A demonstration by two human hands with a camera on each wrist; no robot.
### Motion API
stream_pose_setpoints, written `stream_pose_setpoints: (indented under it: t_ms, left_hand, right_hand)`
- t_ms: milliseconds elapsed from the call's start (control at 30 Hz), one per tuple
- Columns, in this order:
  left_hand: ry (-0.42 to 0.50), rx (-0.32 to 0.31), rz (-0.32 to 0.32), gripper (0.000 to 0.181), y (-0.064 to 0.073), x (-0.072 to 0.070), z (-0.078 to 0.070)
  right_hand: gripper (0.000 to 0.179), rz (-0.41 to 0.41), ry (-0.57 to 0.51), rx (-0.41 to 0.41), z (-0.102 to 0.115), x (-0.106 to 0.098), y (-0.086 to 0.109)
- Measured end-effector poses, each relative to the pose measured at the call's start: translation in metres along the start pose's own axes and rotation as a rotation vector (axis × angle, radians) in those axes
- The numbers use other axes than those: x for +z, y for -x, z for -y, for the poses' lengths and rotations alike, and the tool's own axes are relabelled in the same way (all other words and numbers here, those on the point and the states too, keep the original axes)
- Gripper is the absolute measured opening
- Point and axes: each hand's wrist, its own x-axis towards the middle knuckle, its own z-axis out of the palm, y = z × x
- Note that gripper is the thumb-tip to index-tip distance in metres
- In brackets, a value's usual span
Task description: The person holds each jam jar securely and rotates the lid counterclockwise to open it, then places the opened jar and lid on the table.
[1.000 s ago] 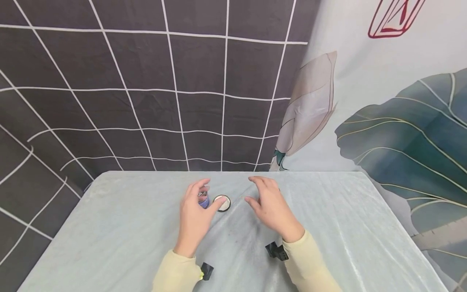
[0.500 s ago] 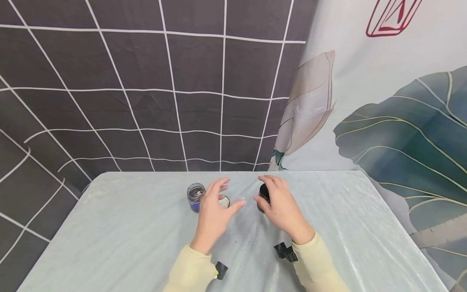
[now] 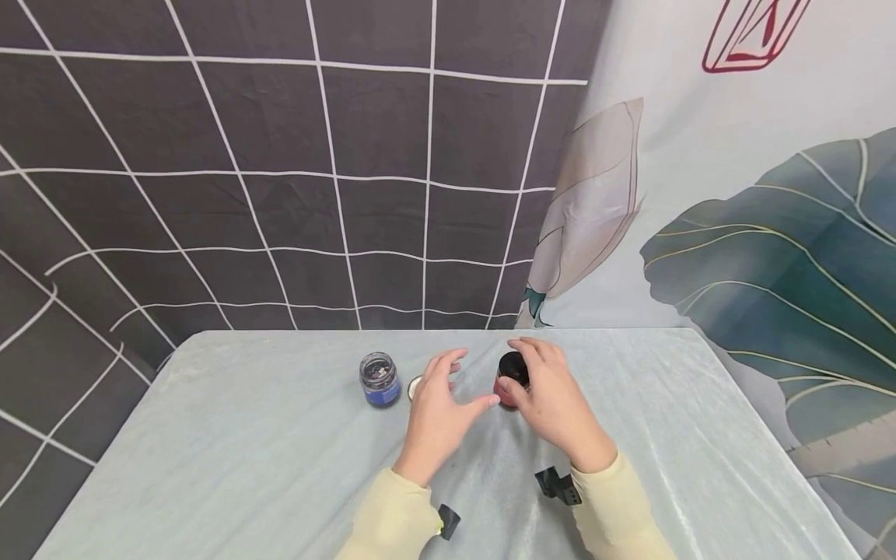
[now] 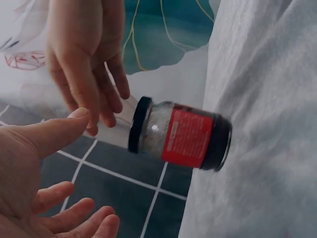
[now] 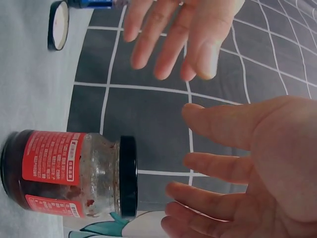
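Note:
A glass jar with a red label and a black lid (image 3: pixel 513 365) stands upright on the cloth; the right wrist view shows its label (image 5: pixel 53 157) and dark contents. My right hand (image 3: pixel 560 408) hovers just above and beside this jar, fingers apart, and partly covers it in the head view. To its left, my left hand (image 3: pixel 441 420) hangs in the air with fingers spread and thumb pointing at the jar. In the left wrist view a gap shows between both hands and the jar (image 4: pixel 185 136). Neither hand holds anything.
An open glass jar with a blue label (image 3: pixel 381 381) stands to the left. Beside it a loose lid (image 3: pixel 414 387) lies inner side up, partly hidden by my left hand. A pale grey cloth (image 3: pixel 245 451) covers the table, which ends at the hanging dark gridded cloth (image 3: pixel 280 194).
Both hands have moved to the right, away from the blue-labelled jar and the loose lid. The red-labelled jar, earlier hidden behind my right hand, has come into sight.

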Motion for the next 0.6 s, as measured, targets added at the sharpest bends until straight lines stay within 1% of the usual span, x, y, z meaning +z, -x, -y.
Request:
stream_pose_setpoints:
  t_ms: [300, 400, 600]
  left_hand:
    - [-0.037, -0.015, 0.039, 0.073, 0.001, 0.024, 0.001]
    - [-0.046, -0.026, 0.051, 0.073, 0.000, 0.029, 0.002]
    - [-0.070, -0.018, 0.049, 0.073, -0.003, 0.037, 0.007]
  right_hand:
    - [0.049, 0.019, 0.005, 0.033, -0.003, 0.000, 0.001]
    - [0.049, 0.020, 0.006, 0.040, -0.005, 0.000, 0.001]
    - [0.049, 0.022, 0.019, 0.036, -0.008, 0.000, 0.000]
